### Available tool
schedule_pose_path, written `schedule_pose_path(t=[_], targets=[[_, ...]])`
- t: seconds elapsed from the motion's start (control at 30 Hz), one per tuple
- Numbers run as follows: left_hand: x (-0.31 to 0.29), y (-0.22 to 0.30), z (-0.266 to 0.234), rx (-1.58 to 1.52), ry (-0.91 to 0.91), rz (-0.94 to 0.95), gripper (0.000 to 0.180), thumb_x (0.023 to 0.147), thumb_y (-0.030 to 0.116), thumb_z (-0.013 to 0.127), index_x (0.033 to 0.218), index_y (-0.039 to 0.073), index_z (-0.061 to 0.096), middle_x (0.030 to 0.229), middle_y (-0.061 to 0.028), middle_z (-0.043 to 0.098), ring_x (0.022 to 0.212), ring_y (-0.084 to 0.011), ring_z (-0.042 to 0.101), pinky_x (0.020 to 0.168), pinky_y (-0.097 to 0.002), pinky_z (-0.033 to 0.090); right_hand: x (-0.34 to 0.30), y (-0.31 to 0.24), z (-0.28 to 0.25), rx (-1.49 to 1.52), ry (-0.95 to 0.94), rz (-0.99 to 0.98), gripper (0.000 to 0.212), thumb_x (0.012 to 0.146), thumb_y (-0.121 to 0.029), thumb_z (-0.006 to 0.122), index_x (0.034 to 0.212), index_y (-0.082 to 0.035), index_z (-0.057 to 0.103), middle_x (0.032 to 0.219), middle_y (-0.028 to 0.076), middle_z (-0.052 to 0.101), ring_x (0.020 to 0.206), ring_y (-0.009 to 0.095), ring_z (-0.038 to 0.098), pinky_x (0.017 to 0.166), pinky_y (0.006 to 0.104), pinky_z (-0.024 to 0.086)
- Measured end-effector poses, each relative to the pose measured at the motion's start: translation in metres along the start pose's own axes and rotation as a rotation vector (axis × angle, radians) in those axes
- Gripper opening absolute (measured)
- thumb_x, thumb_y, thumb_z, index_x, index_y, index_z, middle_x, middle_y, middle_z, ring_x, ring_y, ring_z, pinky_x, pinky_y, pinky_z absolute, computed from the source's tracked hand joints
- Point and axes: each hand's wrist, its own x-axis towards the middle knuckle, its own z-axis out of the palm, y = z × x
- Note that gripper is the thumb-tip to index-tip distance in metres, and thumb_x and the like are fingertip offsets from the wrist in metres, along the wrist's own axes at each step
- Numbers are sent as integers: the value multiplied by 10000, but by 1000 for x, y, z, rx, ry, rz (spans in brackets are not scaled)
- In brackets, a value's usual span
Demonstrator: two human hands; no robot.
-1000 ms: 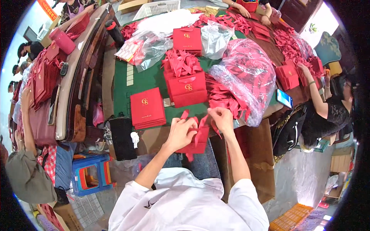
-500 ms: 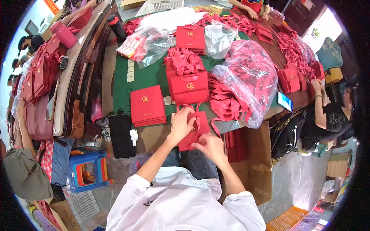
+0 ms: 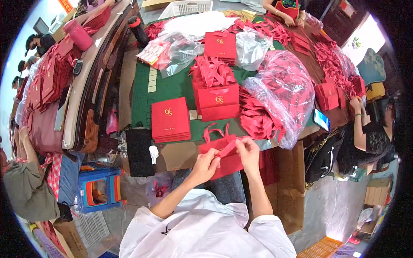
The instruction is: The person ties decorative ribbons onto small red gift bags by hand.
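Observation:
A flat red paper gift bag (image 3: 228,169) lies at the table's near edge and over my lap, with a ribbon handle loop (image 3: 216,129) at its far end. Above it, a strip of red ribbon (image 3: 228,148) stretches between my hands. My left hand (image 3: 205,166) is closed, pinching the ribbon's left end. My right hand (image 3: 248,155) pinches the other end between thumb and fingers. Just beyond stand upright red bags (image 3: 218,111) with ribbon handles heaped on top. To the left lies a neat stack of flat red bags (image 3: 171,120).
A clear plastic sack of red ribbons (image 3: 292,86) sits right of centre. A phone (image 3: 322,120) lies at the right edge. A black bottle (image 3: 137,30) stands far left. An open cardboard box (image 3: 285,185) is below the table, right. Co-workers sit at both sides.
Both hands now hold a ribbon strip stretched between them. The right hand has risen from the bag's lower part, and the left has drawn back from the handle. The view has shifted slightly.

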Motion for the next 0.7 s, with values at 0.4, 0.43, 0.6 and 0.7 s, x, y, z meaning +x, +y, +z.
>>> schedule_pose_path(t=[0.4,0.43,0.6,0.7], targets=[[7,-12,-18,145,179,91,138,880,4,581,1016,11,606,905,-170,614,868,-327,631,779,-402,511,-7,-3,-4,-694,253,-414,214,808,-15,704,958,-21,551,933,97,551,778,167,563,622,300,470],[8,-12,-20,157,155,96,159,875,-9,587,1033,5,598,892,-161,623,856,-314,643,767,-390,518,-9,-5,-2,-726,205,-546,207,806,-4,696,965,-24,565,954,103,553,807,188,565,648,307,479],[11,-1,-15,-76,124,-55,212,860,-53,608,1064,-7,573,881,-144,651,837,-249,678,737,-343,539,-27,-14,19,-806,-260,-659,230,811,-23,728,1026,-59,653,1080,117,629,982,262,622,703,340,531],[10,-2,-15,-103,115,-51,201,887,-61,598,1080,-20,560,918,-102,641,842,-152,655,714,-287,543,-30,1,22,-736,-281,-537,205,819,-80,741,1004,-45,660,980,111,663,900,291,657,711,362,537]])
